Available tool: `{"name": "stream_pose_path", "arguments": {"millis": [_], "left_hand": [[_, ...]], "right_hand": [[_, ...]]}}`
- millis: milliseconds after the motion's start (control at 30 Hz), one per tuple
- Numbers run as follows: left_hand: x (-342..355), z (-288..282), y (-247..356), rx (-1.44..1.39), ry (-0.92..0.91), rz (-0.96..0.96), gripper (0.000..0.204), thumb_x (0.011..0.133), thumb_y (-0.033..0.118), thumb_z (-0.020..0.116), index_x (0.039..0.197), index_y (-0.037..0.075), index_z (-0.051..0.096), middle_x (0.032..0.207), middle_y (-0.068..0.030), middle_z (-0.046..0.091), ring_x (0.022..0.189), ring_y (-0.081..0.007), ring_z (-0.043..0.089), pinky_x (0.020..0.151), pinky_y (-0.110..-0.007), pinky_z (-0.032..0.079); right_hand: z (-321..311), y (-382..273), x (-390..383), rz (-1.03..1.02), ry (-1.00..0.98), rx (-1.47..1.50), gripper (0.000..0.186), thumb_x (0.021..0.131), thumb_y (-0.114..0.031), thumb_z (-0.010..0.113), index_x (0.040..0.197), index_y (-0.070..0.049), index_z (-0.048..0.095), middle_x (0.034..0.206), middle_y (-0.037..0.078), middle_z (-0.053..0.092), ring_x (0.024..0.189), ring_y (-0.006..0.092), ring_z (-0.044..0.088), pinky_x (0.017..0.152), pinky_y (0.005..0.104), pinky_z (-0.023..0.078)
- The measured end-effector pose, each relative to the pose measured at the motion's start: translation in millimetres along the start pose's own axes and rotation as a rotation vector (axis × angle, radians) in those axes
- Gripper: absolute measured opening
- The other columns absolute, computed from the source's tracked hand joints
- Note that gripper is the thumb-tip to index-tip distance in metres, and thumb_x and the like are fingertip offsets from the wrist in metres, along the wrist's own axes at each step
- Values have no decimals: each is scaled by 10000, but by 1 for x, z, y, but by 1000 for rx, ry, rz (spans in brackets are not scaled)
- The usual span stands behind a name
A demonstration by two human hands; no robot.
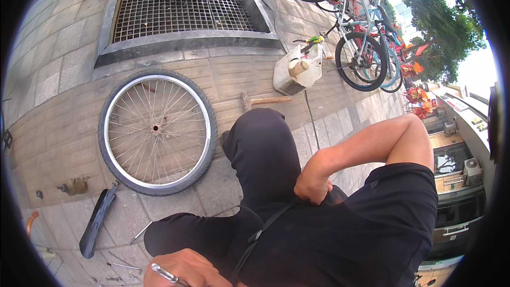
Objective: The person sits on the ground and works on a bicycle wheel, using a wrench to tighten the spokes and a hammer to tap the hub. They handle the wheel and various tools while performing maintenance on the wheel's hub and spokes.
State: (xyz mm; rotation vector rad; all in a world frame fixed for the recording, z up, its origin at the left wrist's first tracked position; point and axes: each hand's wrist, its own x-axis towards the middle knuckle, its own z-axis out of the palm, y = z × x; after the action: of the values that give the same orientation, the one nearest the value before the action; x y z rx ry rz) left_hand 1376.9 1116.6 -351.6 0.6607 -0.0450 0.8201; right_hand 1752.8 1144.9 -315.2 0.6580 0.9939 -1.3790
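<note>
At the lower edge, my left hand (183,270) is closed around a short, shiny silver metal rod (164,272); its kind does not show. My right hand (315,185) is curled against my black clothing at the hip, fingers folded in, and what they hold, if anything, is hidden. Flat on the paving, ahead of my left knee, lies a bicycle wheel (207,119) with a black tyre, silver rim and thin spokes. Beyond my right knee a hammer (271,100) with a wooden handle rests on the ground, apart from both hands.
A cut-open whitish plastic container (284,82) holding things stands past the hammer. Parked bicycles (363,61) are at the upper right. A metal tree grate (180,18) with a raised border lies ahead. Left are a black mudguard-like strip (97,223), a rusty part (76,185) and thin metal tools (140,232).
</note>
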Motion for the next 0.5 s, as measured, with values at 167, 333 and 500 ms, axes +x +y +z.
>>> {"name": "stream_pose_path", "arguments": {"millis": [167,333,500], "left_hand": [[37,-23,-18,-525,-626,-89,413,906,395,849,926,91,570,791,-204,721,501,-264,621,438,-356,481],[25,6,10,37,-28,252,163,1015,164,605,933,24,610,946,-138,677,700,-297,667,572,-444,539],[18,-2,15,189,-272,424,321,1024,326,666,820,89,593,820,-124,723,534,-234,629,445,-356,446]], "right_hand": [[-2,-1,0,-9,11,-15,279,906,-167,585,1003,70,695,906,187,717,801,318,751,734,421,645],[5,2,9,-9,6,44,265,911,-165,581,994,62,689,886,172,704,776,314,743,721,417,650],[12,-9,11,-31,-33,81,258,915,-138,562,1018,61,689,874,171,695,754,310,737,712,408,651]]}}
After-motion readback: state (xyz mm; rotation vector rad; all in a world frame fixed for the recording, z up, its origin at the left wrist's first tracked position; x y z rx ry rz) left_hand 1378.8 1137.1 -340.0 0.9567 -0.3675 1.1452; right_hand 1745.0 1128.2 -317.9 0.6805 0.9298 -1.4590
